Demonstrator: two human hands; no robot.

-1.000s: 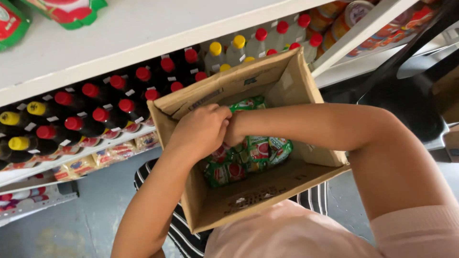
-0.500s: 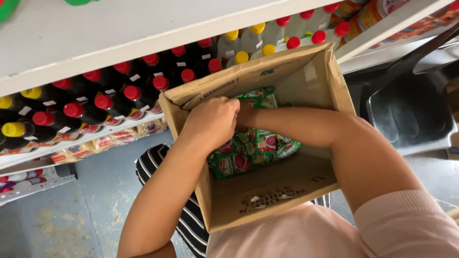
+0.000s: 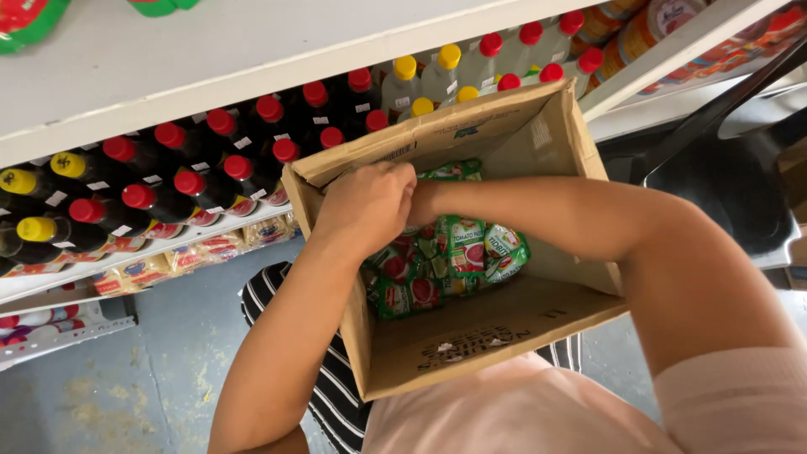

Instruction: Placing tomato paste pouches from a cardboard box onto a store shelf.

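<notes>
An open brown cardboard box [image 3: 471, 336] rests on my lap, and a bundle of green and red sachets [image 3: 445, 261] lies inside it. My left hand [image 3: 370, 206] reaches in from the lower left. Its fingers are curled over the top of the sachets, near the box's far wall. My right forearm comes in from the right, and my right hand [image 3: 423, 199] is almost wholly hidden behind the left hand. The two hands meet there. What either hand grips is hidden.
Behind the box runs a white shelf [image 3: 210, 50] above rows of dark bottles with red caps [image 3: 210, 160] and yellow caps [image 3: 34, 227]. Clear bottles [image 3: 454, 76] stand further right. Flat packets [image 3: 143, 269] line a lower shelf. A dark chair [image 3: 723, 176] is at right, over grey floor [image 3: 126, 378].
Both hands have stayed pressed together over the sachets at the box's far side. The box has drifted slightly right in the view.
</notes>
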